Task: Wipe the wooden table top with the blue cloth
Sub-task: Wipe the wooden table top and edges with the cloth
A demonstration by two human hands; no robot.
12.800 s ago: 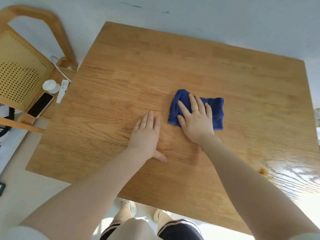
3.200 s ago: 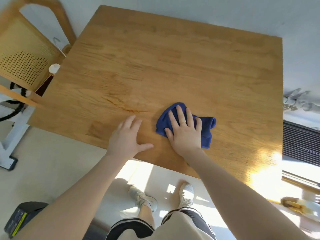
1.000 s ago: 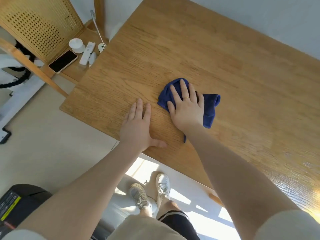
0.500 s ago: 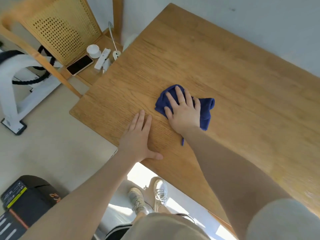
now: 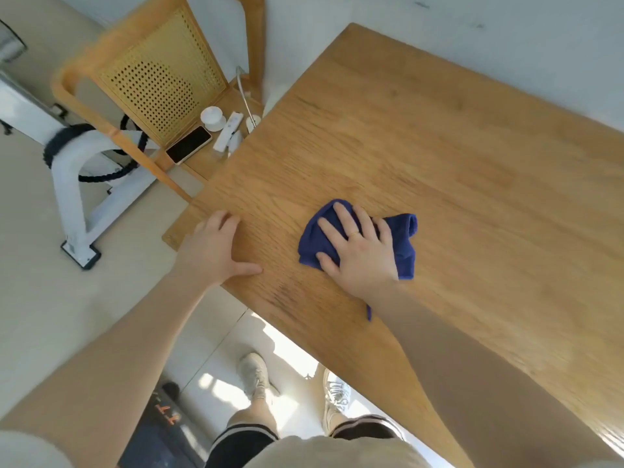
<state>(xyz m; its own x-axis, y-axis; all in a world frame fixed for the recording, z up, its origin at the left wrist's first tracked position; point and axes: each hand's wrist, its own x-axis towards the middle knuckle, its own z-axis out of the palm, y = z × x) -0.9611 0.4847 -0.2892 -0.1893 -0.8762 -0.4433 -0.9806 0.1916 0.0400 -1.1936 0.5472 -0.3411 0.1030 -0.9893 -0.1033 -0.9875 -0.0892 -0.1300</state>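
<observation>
The fingers (image 5: pixel 341 219) of the right hand (image 5: pixel 359 253) lie straight and slightly spread, pressing flat on the blue cloth (image 5: pixel 398 243); a thin ring sits on one of them. They do not curl round the fabric. The cloth is bunched under the palm, with folds showing beyond the fingers to the right and a thin strip trailing out beside the wrist. It lies on the wooden table top (image 5: pixel 456 157), toward the near left corner and a little in from the near edge.

The left hand (image 5: pixel 214 249) rests on the same table at that near left corner, well apart from the cloth. Its thumb stretches out flat toward the cloth, while its fingers bend loosely at the table's left edge and hold nothing.

Past the left edge stands a wooden chair (image 5: pixel 158 86) with a perforated back. On its seat lie a phone (image 5: pixel 189 149), a white remote (image 5: pixel 228 130) and a small white round object (image 5: pixel 212 118). Below the table's near edge, two white shoes (image 5: pixel 256 376) stand on the pale floor.
</observation>
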